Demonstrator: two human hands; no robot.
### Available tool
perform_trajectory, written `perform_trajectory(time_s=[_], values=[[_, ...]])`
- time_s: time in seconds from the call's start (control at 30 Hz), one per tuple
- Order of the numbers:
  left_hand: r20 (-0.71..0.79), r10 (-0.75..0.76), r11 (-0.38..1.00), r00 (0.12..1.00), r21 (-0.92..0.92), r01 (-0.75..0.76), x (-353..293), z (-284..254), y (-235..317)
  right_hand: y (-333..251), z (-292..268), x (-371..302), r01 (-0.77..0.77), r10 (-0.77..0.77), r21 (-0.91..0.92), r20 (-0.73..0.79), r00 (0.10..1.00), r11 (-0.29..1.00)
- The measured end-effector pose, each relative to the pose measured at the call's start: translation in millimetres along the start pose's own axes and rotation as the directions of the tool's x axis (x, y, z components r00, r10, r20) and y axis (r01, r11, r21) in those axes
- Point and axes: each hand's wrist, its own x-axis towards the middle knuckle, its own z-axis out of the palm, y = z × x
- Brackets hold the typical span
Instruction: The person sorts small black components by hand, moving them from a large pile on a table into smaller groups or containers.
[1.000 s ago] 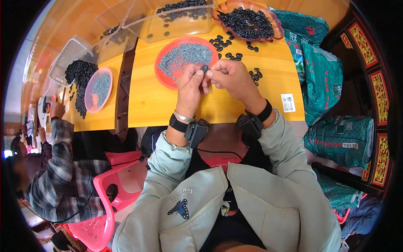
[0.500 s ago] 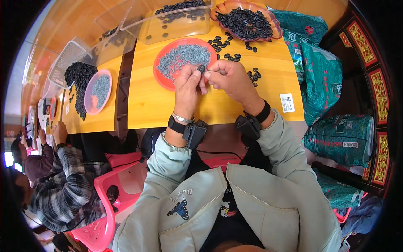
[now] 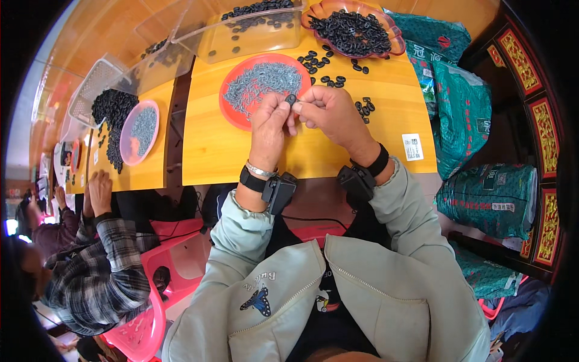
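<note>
Above the near edge of a red plate [image 3: 224,107], my two hands meet at the fingertips. Thumb and fingers of my left hand [image 3: 268,127] pinch a small black oval piece [image 3: 291,99], its face turned up. My right hand [image 3: 332,114] is closed in a pinch against the piece's right side; whatever lies between its fingertips is too small to make out. Many thin grey screw-like pins [image 3: 265,81] fill the plate. Loose black oval pieces [image 3: 333,81] are scattered on the table to the right of it.
A scalloped brown tray [image 3: 395,37] heaped with black parts stands far right, beside a clear plastic bin [image 3: 253,41]. Green bags [image 3: 461,114] line the table's right side. On the left, a co-worker's hand [image 3: 99,190] is near a pink bowl [image 3: 126,148] of grey pins.
My hands and the black oval piece stay almost in place. At the left, the co-worker's hand and plaid sleeve have shifted to the right along the table edge.
</note>
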Motion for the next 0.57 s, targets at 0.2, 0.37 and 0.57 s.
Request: perform_trajectory(time_s=[0.2,0.37,0.57], values=[[0.043,-0.003,1.0,0.999,0.022,0.002,-0.1,-2.8,3.2,-2.0,-1.4,-1.0,0.006,-0.006,0.026,0.011,1.0,1.0],[0.068,-0.016,1.0,0.998,-0.003,0.016,-1.5,-2.1,5.7,-1.4,-0.2,-0.9,0.097,-0.091,0.123,-0.053,0.994,0.988],[0.133,-0.045,0.999,0.99,-0.003,0.045,-1.2,-5.6,8.6,-3.7,-9.0,-0.2,0.32,-0.298,-0.172,0.142,0.944,0.932]])
